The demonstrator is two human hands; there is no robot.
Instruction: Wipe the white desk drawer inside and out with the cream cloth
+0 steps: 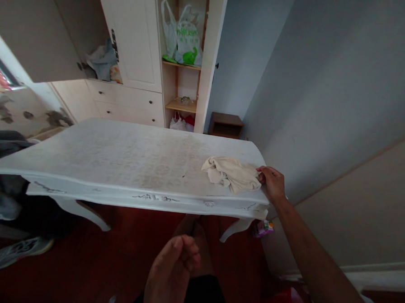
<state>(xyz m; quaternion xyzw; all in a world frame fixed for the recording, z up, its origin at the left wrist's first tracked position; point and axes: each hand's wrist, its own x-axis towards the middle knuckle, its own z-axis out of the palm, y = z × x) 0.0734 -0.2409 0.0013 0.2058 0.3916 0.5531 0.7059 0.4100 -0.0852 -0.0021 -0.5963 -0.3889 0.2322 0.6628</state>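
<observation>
A crumpled cream cloth (233, 173) lies on the right end of a white table (121, 151) with a dull, marked top. At the table's right edge, my right hand (272, 181) pinches the cloth's right end between thumb and fingers. My left hand (174, 270) hangs in front of the table, above my legs and apart from the cloth. Its fingers are curled in toward the thumb, and nothing shows in them.
Behind the table stands a white wardrobe (137, 39) with open doors and plastic bags (188, 40) on a shelf. A small brown cabinet (226, 124) is by the wall. A shoe (17, 252) lies at left; a purple packet (263, 228) is near the right table leg.
</observation>
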